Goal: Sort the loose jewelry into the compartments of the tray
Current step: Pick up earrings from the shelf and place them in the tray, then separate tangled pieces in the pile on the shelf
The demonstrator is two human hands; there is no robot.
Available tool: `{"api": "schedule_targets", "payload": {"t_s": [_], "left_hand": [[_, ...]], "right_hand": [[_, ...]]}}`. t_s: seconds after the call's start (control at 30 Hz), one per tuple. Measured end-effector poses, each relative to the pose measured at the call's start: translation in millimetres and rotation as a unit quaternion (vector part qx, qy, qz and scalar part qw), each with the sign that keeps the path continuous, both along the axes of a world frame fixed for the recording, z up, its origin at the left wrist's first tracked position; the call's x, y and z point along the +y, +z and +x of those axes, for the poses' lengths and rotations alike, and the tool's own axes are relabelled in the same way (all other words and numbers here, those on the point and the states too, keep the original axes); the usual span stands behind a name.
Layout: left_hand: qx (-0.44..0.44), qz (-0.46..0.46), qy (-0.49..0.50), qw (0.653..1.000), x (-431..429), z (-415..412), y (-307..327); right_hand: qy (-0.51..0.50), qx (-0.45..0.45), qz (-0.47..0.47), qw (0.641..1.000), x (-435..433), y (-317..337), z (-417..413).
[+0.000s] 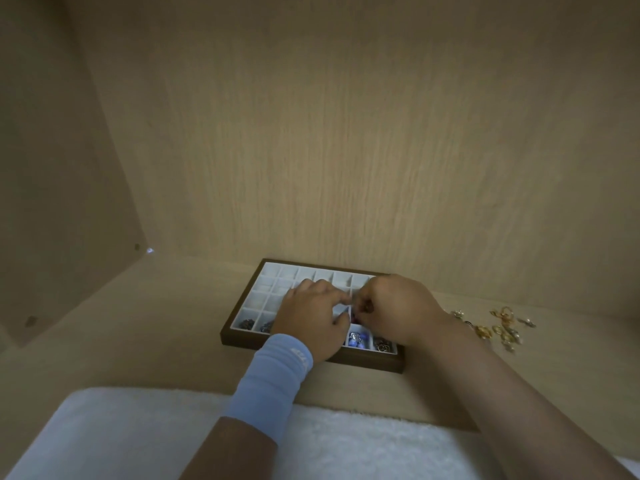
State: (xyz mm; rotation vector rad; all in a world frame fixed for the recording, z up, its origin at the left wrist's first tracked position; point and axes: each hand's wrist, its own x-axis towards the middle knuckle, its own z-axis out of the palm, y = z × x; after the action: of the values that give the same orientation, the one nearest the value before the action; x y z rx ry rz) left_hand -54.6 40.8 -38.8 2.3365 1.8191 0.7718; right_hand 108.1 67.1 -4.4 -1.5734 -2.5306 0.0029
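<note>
A brown-framed tray with white compartments lies on a beige shelf. Both hands hover over its right half. My left hand, with a light blue wrist sleeve, has its fingers bent down toward a middle compartment. My right hand curls its fingers round a small dark piece, too small to identify, close to the left fingertips. The front row holds dark beads, blue beads and a dark metal piece. The back compartments look bare. Loose gold jewelry lies on the shelf to the right.
The shelf sits inside a beige wooden cabinet, with a back wall right behind the tray and a side wall at the left. A white fluffy towel covers the front edge below my arms.
</note>
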Motion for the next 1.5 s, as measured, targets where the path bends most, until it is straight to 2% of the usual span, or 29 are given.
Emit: {"api": "schedule_targets", "payload": {"t_s": [0.07,0.17,0.43,0.53,0.77,1.0,1.13,1.3,1.5], "left_hand": [[0.000,0.000,-0.001,1.000,-1,0,0],[0.000,0.004,0.001,1.000,-3,0,2],[-0.043,0.002,-0.059,0.997,-8,33,14],[-0.056,-0.007,-0.092,0.994,-4,57,18],[-0.004,-0.029,-0.132,0.991,8,107,15],[0.026,-0.051,-0.143,0.988,16,124,8],[0.011,-0.043,-0.144,0.989,15,123,2],[-0.050,-0.045,-0.146,0.987,14,118,-1],[-0.043,-0.038,-0.149,0.987,15,118,-4]], "right_hand": [[0.003,0.006,-0.034,0.999,0,4,0],[-0.009,0.064,-0.076,0.995,-2,17,12],[-0.075,0.168,-0.052,0.982,-13,38,96],[-0.089,0.148,-0.078,0.982,-14,33,116],[-0.099,0.079,-0.133,0.983,-10,27,133],[-0.113,0.083,-0.178,0.974,-8,20,136],[-0.120,0.088,-0.170,0.974,-6,17,135],[-0.116,0.101,-0.158,0.975,-7,15,138],[-0.118,0.088,-0.174,0.974,-8,14,134]]}}
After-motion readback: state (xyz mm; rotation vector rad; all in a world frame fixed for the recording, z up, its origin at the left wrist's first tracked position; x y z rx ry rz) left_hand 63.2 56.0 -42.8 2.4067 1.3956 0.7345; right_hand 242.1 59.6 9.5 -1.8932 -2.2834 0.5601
